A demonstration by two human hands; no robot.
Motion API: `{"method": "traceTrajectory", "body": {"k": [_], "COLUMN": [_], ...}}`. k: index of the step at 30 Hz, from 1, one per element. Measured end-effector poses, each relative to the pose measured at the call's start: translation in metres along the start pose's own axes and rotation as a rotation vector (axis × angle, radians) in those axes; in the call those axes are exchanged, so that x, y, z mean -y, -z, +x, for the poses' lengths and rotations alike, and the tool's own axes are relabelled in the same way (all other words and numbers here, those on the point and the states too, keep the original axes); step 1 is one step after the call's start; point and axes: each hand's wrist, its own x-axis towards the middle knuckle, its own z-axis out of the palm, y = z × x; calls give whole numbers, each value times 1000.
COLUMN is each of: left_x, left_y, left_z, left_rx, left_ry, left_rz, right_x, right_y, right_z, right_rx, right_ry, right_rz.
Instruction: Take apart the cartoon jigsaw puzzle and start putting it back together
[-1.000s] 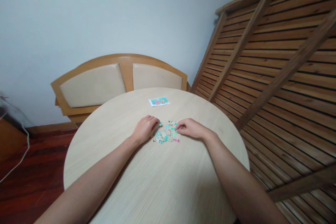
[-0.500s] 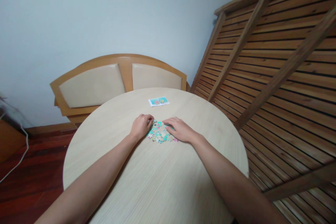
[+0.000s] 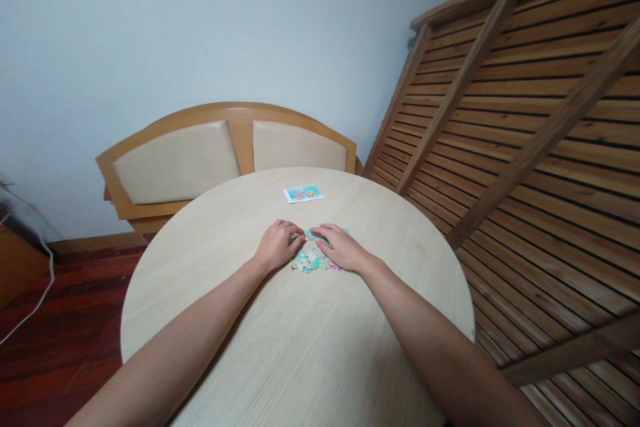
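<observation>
A heap of small jigsaw puzzle pieces [image 3: 311, 259], mostly turquoise with some pale and pink ones, lies on a round light wood table [image 3: 280, 347]. My left hand [image 3: 280, 245] rests at the heap's left side, fingers bent and thumb apart, touching pieces there. From the right, my right hand [image 3: 343, 248] lies partly over the heap with its fingers stretched toward the left hand. Neither hand shows a piece lifted from the pile. Pieces under the palms and fingers are hidden.
Beyond the heap lies a small picture card [image 3: 303, 194] with cartoon figures on turquoise. Behind the table stands a padded wooden headboard [image 3: 175, 160] against the wall. A slatted wooden frame [image 3: 500, 147] leans on the right. A white cable [image 3: 47, 280] hangs at left.
My left hand has moved right and slightly inward over the heap, covering its left-hand pieces. A few turquoise pieces now show past my right hand, which has barely moved.
</observation>
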Motion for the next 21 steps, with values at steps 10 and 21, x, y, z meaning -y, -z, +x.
{"method": "traceTrajectory", "body": {"k": [10, 21], "left_x": [-7, -15], "left_y": [-1, 5], "left_z": [1, 3], "left_rx": [55, 46], "left_ry": [-49, -88], "left_rz": [-21, 121], "right_x": [6, 4], "right_y": [-4, -6], "right_z": [6, 7], "right_rx": [-127, -134], "right_ry": [-12, -40], "right_rz": [38, -37]}}
